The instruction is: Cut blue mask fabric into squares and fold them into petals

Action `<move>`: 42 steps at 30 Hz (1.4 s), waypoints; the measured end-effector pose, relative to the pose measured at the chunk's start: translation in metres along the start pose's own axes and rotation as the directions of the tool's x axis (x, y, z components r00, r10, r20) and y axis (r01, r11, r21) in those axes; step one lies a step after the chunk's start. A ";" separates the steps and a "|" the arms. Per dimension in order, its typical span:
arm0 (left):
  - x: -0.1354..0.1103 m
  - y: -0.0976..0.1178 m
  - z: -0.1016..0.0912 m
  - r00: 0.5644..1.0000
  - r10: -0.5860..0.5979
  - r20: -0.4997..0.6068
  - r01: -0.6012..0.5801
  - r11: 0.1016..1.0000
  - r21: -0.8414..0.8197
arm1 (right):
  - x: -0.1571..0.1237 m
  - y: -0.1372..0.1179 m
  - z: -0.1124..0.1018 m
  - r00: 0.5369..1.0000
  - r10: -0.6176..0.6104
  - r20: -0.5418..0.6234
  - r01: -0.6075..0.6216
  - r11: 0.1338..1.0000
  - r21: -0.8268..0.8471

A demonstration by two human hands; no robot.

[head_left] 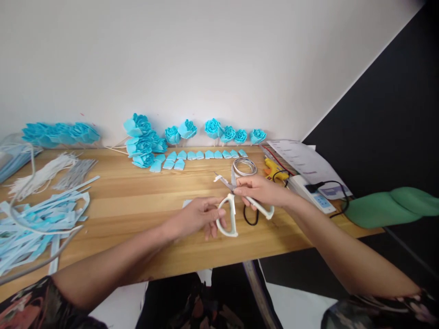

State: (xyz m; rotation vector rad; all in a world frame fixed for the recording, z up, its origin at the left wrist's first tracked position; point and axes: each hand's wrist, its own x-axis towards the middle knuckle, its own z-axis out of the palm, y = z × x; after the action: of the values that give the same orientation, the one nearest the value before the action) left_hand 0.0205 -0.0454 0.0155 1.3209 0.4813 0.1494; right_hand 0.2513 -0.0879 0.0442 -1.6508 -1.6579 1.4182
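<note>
White-handled scissors [233, 205], qty 1: held just above the wooden tabletop [137, 183], nr front edge, handles spread wide, blades pointing up & away to the left. L hand [204, 217]: thumb & fingers grasping one loop. R hand [257, 189]: fingers curled round the other handle, tips right by the pivot. White scrap [218, 178] at blade ends; can't tell if pinched or merely behind. Adjacent: coiled tape [254, 168], black loop [252, 223] under R hand, yellow glue gun [276, 170], power strip [317, 198] w/ plug & cord. Rear: blue paper flowers [219, 130], row of blue petal pcs [209, 155]. Risks, my est.: R fingertips poss. nipped if handles come together suddenly; scrap may drop if blades part further; loop may slip off L fingers, swinging blades toward tape; R forearm may snag cord if drawn back. Gun: can't tell if hot.
</note>
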 end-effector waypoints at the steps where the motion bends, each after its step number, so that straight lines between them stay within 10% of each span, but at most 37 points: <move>1: 0.000 0.002 -0.007 0.998 0.011 -0.056 -0.009 0.999 0.045 | 0.002 0.001 -0.005 1.000 0.005 -0.010 -0.005 1.000 -0.026; 5: 0.000 0.009 -0.035 0.893 0.207 -0.401 -0.145 0.973 0.180 | 0.012 0.010 -0.016 1.000 0.022 -0.005 -0.023 0.994 -0.108; 12: -0.001 0.005 -0.053 0.791 0.299 -0.533 -0.234 0.954 0.187 | 0.026 0.017 -0.003 0.992 0.069 0.104 -0.038 0.962 -0.269; 15: -0.003 -0.001 -0.057 0.768 0.295 -0.569 -0.244 0.955 0.167 | 0.020 0.005 0.009 0.994 -0.038 -0.100 -0.033 0.784 -0.620; 18: -0.003 -0.005 -0.061 0.753 0.292 -0.590 -0.248 0.956 0.156 | 0.013 -0.014 0.024 0.900 -0.303 -0.312 -0.104 0.546 -0.831; 24: 0.001 -0.009 -0.064 0.751 0.294 -0.591 -0.254 0.955 0.152 | 0.027 -0.027 0.061 0.913 -0.398 -0.089 0.188 0.606 -0.773; 29: 0.003 -0.014 -0.065 0.783 0.291 -0.550 -0.251 0.956 0.149 | 0.048 -0.026 0.078 0.936 -0.349 -0.032 0.174 0.544 -0.821; 42: -0.001 -0.015 -0.066 0.821 0.343 -0.457 -0.235 0.932 0.277 | 0.046 -0.030 0.062 0.907 -0.419 -0.024 0.282 0.650 -0.706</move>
State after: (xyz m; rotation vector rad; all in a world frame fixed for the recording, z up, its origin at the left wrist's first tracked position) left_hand -0.0100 0.0092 -0.0096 1.5616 0.7464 0.7314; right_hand 0.1745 -0.0621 0.0276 -1.5831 -2.4026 0.4233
